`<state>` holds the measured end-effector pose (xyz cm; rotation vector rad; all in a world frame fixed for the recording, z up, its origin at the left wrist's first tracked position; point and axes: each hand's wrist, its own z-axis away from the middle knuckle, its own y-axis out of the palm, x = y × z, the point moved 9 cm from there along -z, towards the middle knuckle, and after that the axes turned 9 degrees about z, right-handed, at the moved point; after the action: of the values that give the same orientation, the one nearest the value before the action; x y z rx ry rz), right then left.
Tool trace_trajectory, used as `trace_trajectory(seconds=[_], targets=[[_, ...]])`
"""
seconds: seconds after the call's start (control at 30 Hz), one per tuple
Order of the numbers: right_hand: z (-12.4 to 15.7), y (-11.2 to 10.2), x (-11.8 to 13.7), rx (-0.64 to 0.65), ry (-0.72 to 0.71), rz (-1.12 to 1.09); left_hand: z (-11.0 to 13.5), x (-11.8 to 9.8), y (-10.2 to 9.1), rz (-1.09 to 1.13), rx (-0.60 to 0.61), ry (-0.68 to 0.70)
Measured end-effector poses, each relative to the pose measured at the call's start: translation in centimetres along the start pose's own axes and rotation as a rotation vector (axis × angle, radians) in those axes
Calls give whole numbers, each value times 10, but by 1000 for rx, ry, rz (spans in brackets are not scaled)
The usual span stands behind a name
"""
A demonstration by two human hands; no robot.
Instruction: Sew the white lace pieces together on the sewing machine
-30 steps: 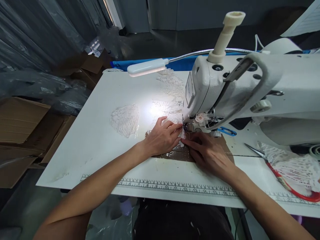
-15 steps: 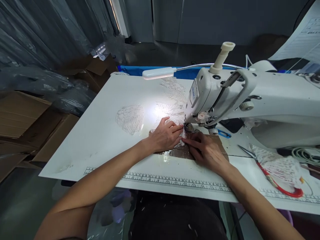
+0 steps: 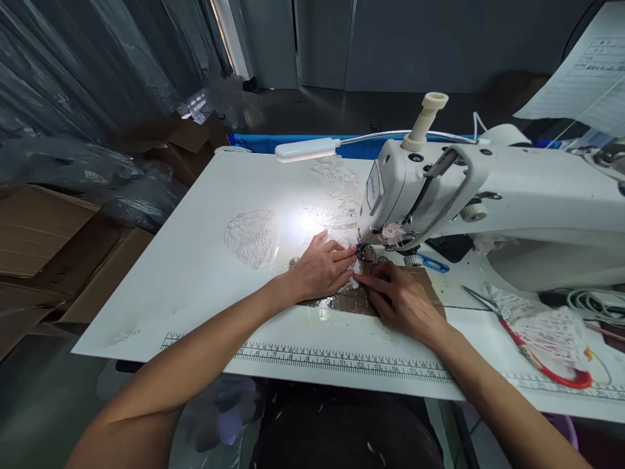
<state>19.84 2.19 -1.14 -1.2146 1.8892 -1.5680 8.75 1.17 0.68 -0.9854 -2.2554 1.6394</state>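
Observation:
My left hand lies flat on a piece of white lace, its fingertips close to the presser foot of the white sewing machine. My right hand is on the other side, with its index finger and thumb at the near edge of that lace and the remaining fingers curled. The hands partly cover the lace. Beneath both hands is a brown, shiny plate around the needle area. More white lace stretches behind the foot, under the lamp's bright spot.
A separate lace piece lies on the left of the white table. Red-handled scissors rest at the right under more lace. A lamp hangs over the table. Blue snips lie by the machine; cardboard boxes stand left.
The view has shifted slightly, so the table and machine appear a little lower and further left. Both hands keep almost the same place on the lace beside the presser foot.

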Motion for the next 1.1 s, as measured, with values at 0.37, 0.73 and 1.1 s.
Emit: trace_trajectory(seconds=[0.37, 0.73, 1.1], targets=[[-1, 0, 1, -11, 54, -26, 0, 1, 2, -17, -5, -8], [1, 4, -6, 15, 88, -58, 0, -3, -2, -56, -92, 19], [-3, -3, 2, -21, 20, 3, 0, -5, -3, -22, -134, 62]])
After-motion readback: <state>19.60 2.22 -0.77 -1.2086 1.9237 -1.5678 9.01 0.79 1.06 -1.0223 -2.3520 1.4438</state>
